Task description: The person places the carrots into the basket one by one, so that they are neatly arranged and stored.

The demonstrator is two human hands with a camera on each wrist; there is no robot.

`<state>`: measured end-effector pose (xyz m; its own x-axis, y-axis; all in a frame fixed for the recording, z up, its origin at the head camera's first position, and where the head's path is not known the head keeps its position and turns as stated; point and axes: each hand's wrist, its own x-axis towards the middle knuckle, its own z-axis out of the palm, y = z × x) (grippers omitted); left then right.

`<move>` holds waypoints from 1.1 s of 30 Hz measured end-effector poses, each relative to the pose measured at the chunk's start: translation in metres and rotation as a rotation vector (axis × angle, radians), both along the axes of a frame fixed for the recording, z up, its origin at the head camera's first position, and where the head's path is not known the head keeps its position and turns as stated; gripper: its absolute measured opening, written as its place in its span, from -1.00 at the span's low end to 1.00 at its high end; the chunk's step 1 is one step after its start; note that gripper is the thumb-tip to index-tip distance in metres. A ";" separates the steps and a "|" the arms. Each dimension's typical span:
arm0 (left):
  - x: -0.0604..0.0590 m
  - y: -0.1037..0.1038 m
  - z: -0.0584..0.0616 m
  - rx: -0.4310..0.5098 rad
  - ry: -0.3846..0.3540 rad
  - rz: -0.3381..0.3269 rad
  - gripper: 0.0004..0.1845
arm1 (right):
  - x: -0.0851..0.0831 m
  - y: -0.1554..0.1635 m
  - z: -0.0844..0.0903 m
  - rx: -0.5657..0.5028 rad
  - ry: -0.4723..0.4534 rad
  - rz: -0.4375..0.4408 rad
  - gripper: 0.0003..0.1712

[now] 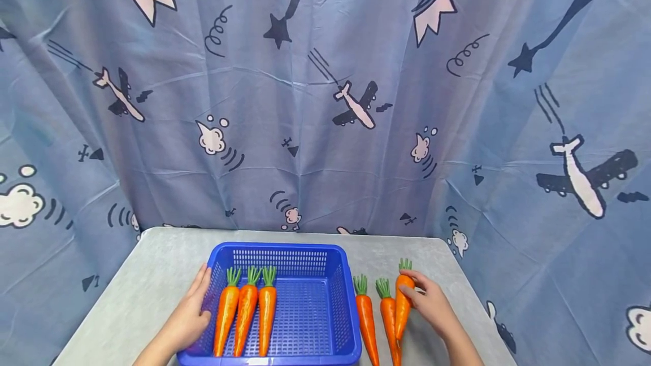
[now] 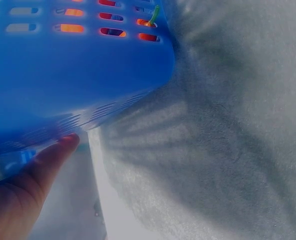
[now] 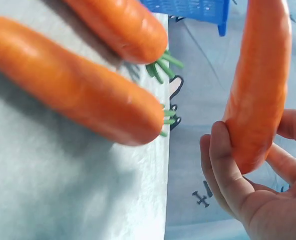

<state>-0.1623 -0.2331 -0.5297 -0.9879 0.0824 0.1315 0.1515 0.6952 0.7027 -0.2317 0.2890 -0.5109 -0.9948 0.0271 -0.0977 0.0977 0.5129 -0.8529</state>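
My right hand (image 1: 429, 299) pinches an orange carrot (image 1: 403, 305) with a green top near its thick end. In the right wrist view that carrot (image 3: 260, 80) is lifted off the table, thumb and fingers round its top end. My left hand (image 1: 189, 315) rests with straight fingers along the left outer side of a blue plastic basket (image 1: 354, 312). Inside the basket, toward its left, three carrots (image 1: 247, 312) lie side by side, green tops toward the back. Two more carrots, one near the basket (image 1: 365, 321) and one beside the held carrot (image 1: 387, 312), lie on the table.
The basket stands on a pale grey table (image 1: 137, 292) with visible edges at the back and sides. A blue curtain (image 1: 315, 185) printed with planes and stars hangs behind and around the table. The basket walls have slotted holes.
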 end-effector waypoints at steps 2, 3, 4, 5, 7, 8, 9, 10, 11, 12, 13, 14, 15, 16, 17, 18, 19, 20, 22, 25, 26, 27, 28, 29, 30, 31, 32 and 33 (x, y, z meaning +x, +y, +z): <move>0.001 0.000 0.000 0.005 -0.001 0.003 -0.01 | -0.001 -0.004 0.003 -0.027 -0.002 0.001 -0.47; 0.001 0.000 0.000 0.003 -0.004 0.003 -0.01 | -0.001 -0.005 0.004 -0.043 -0.002 0.002 -0.47; 0.001 0.000 0.000 0.001 -0.013 0.005 -0.01 | -0.002 -0.007 0.005 -0.056 -0.001 0.002 -0.47; 0.001 0.000 0.000 -0.004 -0.016 0.006 -0.01 | -0.002 -0.008 0.006 -0.065 0.001 0.003 -0.46; 0.000 0.000 -0.001 -0.004 -0.015 0.007 -0.01 | -0.003 -0.010 0.007 -0.089 -0.001 0.005 -0.45; 0.000 0.000 -0.001 -0.005 -0.014 0.007 -0.01 | -0.003 -0.011 0.008 -0.094 -0.001 0.008 -0.44; 0.000 0.000 -0.001 -0.002 -0.012 0.006 -0.01 | -0.003 -0.012 0.009 -0.099 -0.002 0.007 -0.44; 0.000 0.000 -0.001 0.001 -0.009 0.004 -0.01 | -0.004 -0.014 0.010 -0.099 -0.002 0.006 -0.43; 0.000 0.000 -0.001 0.004 -0.005 0.003 -0.01 | -0.004 -0.015 0.010 -0.097 -0.001 0.006 -0.42; 0.000 0.000 -0.002 0.007 -0.002 0.000 -0.01 | -0.005 -0.017 0.011 -0.101 -0.002 0.005 -0.41; 0.000 0.000 -0.001 0.010 -0.001 -0.001 -0.01 | -0.005 -0.018 0.012 -0.100 -0.003 0.006 -0.41; 0.000 0.000 -0.001 0.011 0.001 -0.003 -0.01 | -0.006 -0.019 0.013 -0.095 -0.002 0.008 -0.40; 0.000 0.000 -0.001 0.013 0.002 -0.004 -0.01 | -0.007 -0.021 0.013 -0.096 -0.001 0.010 -0.39; 0.000 0.000 -0.001 0.011 0.000 -0.004 -0.01 | -0.007 -0.022 0.014 -0.097 -0.001 0.010 -0.39; 0.000 0.000 -0.001 0.007 -0.005 -0.003 -0.01 | -0.008 -0.024 0.014 -0.100 -0.001 0.013 -0.40; 0.000 0.000 -0.001 0.004 -0.007 -0.003 -0.01 | -0.008 -0.025 0.015 -0.106 0.000 0.016 -0.40; 0.000 0.000 -0.001 0.001 -0.011 -0.001 -0.01 | -0.008 -0.026 0.016 -0.110 0.001 0.018 -0.40; -0.001 0.000 -0.001 -0.003 -0.013 -0.002 -0.01 | -0.008 -0.028 0.017 -0.119 0.004 0.021 -0.41; -0.001 0.000 -0.001 -0.011 -0.024 0.002 -0.01 | -0.008 -0.031 0.019 -0.139 0.009 0.024 -0.40; -0.001 0.000 0.000 -0.012 -0.032 0.003 0.00 | -0.008 -0.037 0.022 -0.153 0.023 0.037 -0.38; -0.001 0.000 0.000 -0.011 -0.034 0.004 0.00 | -0.008 -0.038 0.023 -0.155 0.028 0.042 -0.37; -0.001 0.000 0.000 -0.012 -0.038 0.004 0.00 | -0.008 -0.040 0.023 -0.152 0.031 0.044 -0.37; -0.001 0.000 0.001 -0.013 -0.041 0.005 0.00 | -0.009 -0.042 0.024 -0.148 0.033 0.047 -0.37; -0.001 0.000 0.001 -0.014 -0.041 0.005 0.00 | -0.009 -0.043 0.024 -0.142 0.033 0.050 -0.37; -0.001 0.000 0.001 -0.014 -0.037 0.004 0.00 | -0.010 -0.045 0.024 -0.139 0.031 0.052 -0.37; -0.001 0.000 0.001 -0.014 -0.039 0.003 0.00 | -0.011 -0.047 0.023 -0.137 0.026 0.049 -0.38; -0.002 0.000 0.001 -0.013 -0.039 0.003 0.00 | -0.012 -0.048 0.023 -0.132 0.021 0.047 -0.39; -0.002 0.000 0.001 -0.012 -0.038 0.002 0.00 | -0.012 -0.050 0.023 -0.127 0.017 0.045 -0.40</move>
